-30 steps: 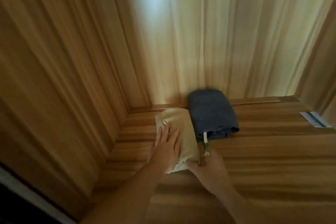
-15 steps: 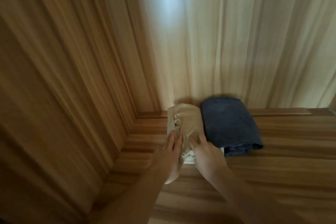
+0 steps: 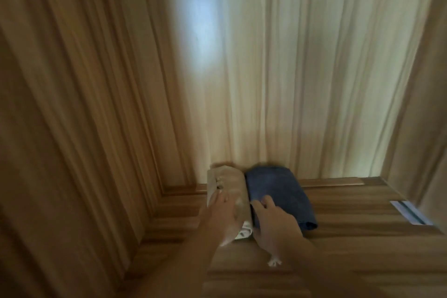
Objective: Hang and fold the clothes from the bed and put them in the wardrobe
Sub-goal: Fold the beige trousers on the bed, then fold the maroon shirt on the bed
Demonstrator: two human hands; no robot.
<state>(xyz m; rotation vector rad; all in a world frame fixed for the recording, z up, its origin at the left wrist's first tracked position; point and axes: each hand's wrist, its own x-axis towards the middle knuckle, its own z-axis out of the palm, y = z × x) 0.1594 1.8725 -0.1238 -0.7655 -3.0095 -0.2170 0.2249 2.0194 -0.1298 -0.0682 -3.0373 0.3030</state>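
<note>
Wood-grain panels enclose the wardrobe shelf where your two folded garments lie side by side against the back wall: the beige bundle on the left, touching the blue bundle on the right. Half a second ago your right hand pressed the beige cloth; it has since shifted to the seam between the two, fingers curled onto the blue fold's near edge. Your left hand stays flat on the beige bundle, fingers straight. A white label lies at the shelf's right side, well apart from the clothes.
</note>
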